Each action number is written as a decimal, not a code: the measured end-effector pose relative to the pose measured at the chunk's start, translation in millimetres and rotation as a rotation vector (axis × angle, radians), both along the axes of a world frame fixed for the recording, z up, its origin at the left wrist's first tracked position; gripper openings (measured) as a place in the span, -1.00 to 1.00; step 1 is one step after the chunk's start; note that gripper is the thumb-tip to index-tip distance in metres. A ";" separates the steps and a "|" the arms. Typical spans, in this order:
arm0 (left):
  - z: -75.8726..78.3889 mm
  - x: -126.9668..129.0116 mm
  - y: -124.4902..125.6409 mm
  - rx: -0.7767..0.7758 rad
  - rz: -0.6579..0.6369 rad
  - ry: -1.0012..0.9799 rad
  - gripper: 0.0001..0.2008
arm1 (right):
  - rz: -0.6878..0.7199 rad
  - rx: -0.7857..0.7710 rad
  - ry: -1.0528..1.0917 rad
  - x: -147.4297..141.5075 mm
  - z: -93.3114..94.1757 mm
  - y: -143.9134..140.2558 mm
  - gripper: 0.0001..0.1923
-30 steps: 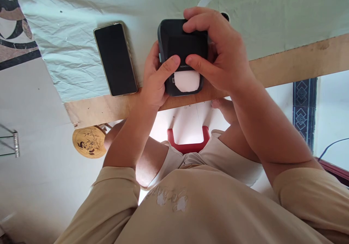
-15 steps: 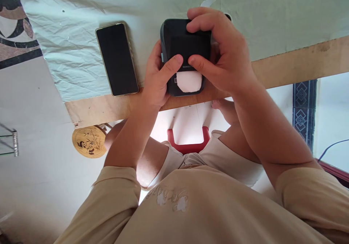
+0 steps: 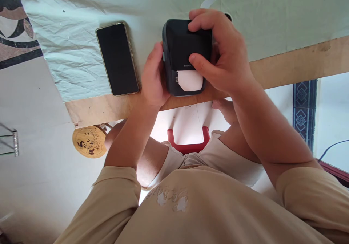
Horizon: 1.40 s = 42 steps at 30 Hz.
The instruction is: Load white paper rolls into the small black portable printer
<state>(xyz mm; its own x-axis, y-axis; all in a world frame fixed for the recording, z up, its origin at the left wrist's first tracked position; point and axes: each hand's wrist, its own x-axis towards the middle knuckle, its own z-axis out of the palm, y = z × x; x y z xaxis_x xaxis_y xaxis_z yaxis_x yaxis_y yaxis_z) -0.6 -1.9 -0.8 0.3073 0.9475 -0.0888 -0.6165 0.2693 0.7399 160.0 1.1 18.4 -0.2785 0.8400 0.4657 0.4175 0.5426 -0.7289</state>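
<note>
A black label printer (image 3: 188, 44) is held just above the table's near edge, a white paper label (image 3: 190, 80) sticking out of its lower front. My right hand (image 3: 227, 51) grips its right side, fingers over the top and thumb on the front face. Along the printer's left side rests my left hand (image 3: 155, 78), thumb raised beside the edge near a small light-coloured tab. The other left fingers are hidden behind the printer.
A smartphone (image 3: 117, 59) with a dark screen lies left of the printer on the pale green cloth (image 3: 76, 51). Behind my right hand is a scrap of white paper (image 3: 208, 3). The wooden table edge (image 3: 94, 109) runs beneath; a red stool (image 3: 188, 147) and a round wooden stool (image 3: 89, 142) are below.
My left thumb has come off the printer's front face and moved to its left side. The printer has shifted very slightly right; my right hand keeps its grip.
</note>
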 end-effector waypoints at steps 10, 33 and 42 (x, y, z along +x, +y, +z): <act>-0.5 -0.6 0.4 0.016 0.062 0.026 -0.72 | 0.012 -0.019 -0.046 2.8 4.1 -1.3 -0.69; 0.7 1.0 -2.1 0.073 0.004 0.130 -0.87 | -0.448 0.127 0.022 -5.1 34.1 7.4 -0.82; 2.4 -0.1 -2.1 0.090 -0.008 0.156 -0.85 | -0.412 0.116 -0.239 -0.6 30.8 7.5 -0.85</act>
